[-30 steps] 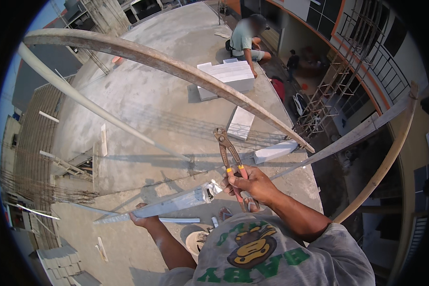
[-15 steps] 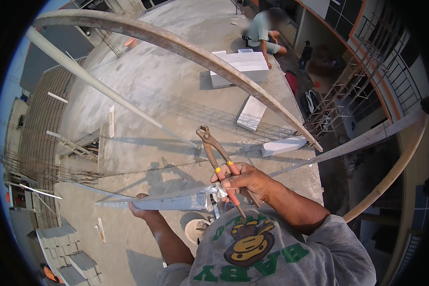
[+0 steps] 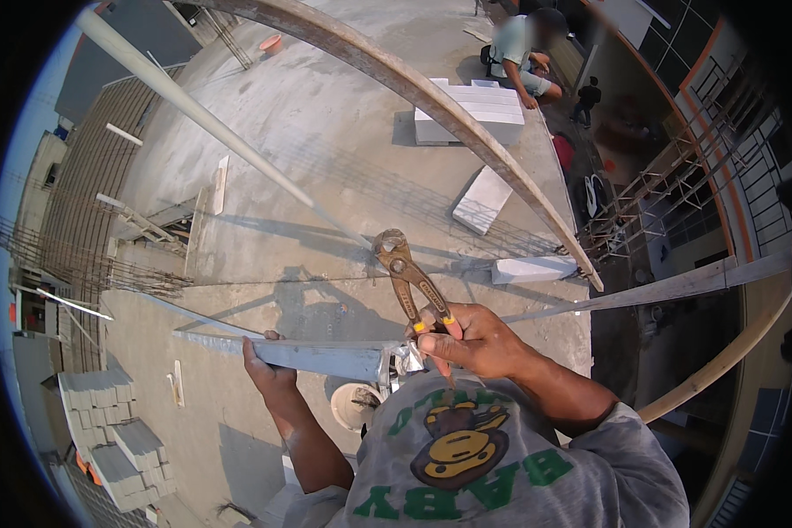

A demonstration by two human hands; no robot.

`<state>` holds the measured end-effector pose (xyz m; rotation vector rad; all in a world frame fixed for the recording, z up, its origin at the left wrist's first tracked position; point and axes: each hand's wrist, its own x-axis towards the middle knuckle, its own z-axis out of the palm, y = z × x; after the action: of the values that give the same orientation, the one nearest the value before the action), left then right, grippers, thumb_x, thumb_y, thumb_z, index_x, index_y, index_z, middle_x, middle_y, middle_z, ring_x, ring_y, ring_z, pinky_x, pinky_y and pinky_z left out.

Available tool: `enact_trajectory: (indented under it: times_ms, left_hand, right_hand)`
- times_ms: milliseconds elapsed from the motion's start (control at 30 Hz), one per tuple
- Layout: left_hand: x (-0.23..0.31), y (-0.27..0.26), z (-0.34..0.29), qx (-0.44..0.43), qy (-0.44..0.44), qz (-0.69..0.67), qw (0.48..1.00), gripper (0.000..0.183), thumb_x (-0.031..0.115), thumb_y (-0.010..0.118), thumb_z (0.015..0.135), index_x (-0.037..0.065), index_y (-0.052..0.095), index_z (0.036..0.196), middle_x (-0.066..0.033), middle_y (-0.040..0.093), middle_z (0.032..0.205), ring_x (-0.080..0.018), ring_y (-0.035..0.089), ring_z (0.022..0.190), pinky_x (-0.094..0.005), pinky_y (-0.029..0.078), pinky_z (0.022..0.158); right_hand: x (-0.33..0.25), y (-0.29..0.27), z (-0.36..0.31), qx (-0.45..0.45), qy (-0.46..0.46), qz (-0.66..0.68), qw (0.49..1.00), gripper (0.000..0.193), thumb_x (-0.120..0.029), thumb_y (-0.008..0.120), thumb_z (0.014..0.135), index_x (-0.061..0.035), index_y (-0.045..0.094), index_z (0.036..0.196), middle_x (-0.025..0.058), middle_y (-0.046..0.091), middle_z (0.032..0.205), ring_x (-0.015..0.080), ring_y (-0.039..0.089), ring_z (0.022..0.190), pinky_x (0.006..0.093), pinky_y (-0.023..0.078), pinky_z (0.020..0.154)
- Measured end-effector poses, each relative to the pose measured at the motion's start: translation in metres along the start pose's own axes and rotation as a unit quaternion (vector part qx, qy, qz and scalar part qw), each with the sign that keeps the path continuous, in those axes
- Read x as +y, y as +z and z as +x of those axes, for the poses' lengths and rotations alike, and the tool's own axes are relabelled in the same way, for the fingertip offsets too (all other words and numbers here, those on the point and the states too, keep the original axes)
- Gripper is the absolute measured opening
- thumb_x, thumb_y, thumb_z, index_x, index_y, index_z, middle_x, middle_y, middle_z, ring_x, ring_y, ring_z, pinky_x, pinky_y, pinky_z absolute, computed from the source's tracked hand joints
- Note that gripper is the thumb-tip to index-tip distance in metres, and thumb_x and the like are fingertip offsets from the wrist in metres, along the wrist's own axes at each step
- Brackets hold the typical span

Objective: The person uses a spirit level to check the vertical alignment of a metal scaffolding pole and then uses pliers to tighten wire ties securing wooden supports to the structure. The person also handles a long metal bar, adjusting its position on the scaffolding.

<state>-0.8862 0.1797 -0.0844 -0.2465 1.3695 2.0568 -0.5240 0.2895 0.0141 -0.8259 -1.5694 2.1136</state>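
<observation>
My left hand (image 3: pixel 271 363) grips a long grey-blue metal channel (image 3: pixel 321 355) lying crosswise in front of my body, fingers over its upper edge. The near end of the channel is bent and ragged, with shiny crumpled metal (image 3: pixel 407 355). In my right hand (image 3: pixel 484 345) is a pair of pincers (image 3: pixel 407 277), rusty brown with red and yellow handles. The pincers' head points up and away from me, above the channel's end and apart from it. My right fingers hide part of the handles.
White blocks (image 3: pixel 488 110) are stacked ahead, beside a crouching person (image 3: pixel 524 62). Long wooden bars (image 3: pixel 449 110) and a pale pole (image 3: pixel 211 123) slant across the space. Near my body stands a bucket (image 3: pixel 352 403). Grey blocks (image 3: pixel 106 431) are piled at lower left; the slab drops off at right.
The pincers have turned to show their flat side, and their handles have come closer together. My left hand has shifted its grip on the channel, fingers now reaching over the upper edge.
</observation>
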Motion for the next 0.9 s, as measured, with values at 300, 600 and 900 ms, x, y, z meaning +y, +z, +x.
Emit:
enact_trajectory:
  times_ms: [300, 600, 900]
  left_hand:
    - [0.006, -0.013, -0.008, -0.033, 0.147, 0.073, 0.986, 0.035, 0.038, 0.045, 0.102, 0.004, 0.049, 0.108, -0.0134, 0.058, 0.084, -0.0249, 0.060, 0.075, -0.0328, 0.052, 0.065]
    - [0.012, -0.019, -0.003, 0.004, 0.096, 0.003, 0.995, 0.034, 0.038, 0.048, 0.099, 0.006, 0.049, 0.110, -0.0121, 0.059, 0.083, -0.0230, 0.060, 0.075, -0.0323, 0.052, 0.067]
    - [0.013, -0.025, -0.005, -0.005, 0.104, -0.027, 0.994, 0.038, 0.039, 0.045, 0.100, 0.003, 0.045, 0.112, -0.0167, 0.057, 0.084, -0.0277, 0.060, 0.072, -0.0368, 0.054, 0.064]
  right_hand:
    - [0.026, -0.042, -0.036, -0.107, 0.126, -0.102, 0.981, 0.024, -0.020, 0.063, 0.097, -0.0021, 0.061, 0.114, 0.0023, 0.066, 0.081, 0.0085, 0.060, 0.066, 0.0250, 0.048, 0.059]
    - [0.038, -0.057, -0.036, -0.262, 0.015, -0.163, 0.951, 0.069, -0.006, 0.064, 0.091, -0.0174, 0.034, 0.152, 0.0132, 0.058, 0.123, 0.0250, 0.059, 0.106, 0.0374, 0.043, 0.095]
    - [0.020, -0.049, -0.026, -0.306, -0.026, -0.182, 0.934, 0.081, -0.003, 0.061, 0.091, -0.0251, 0.020, 0.158, 0.0144, 0.049, 0.135, 0.0323, 0.050, 0.119, 0.0391, 0.040, 0.100]
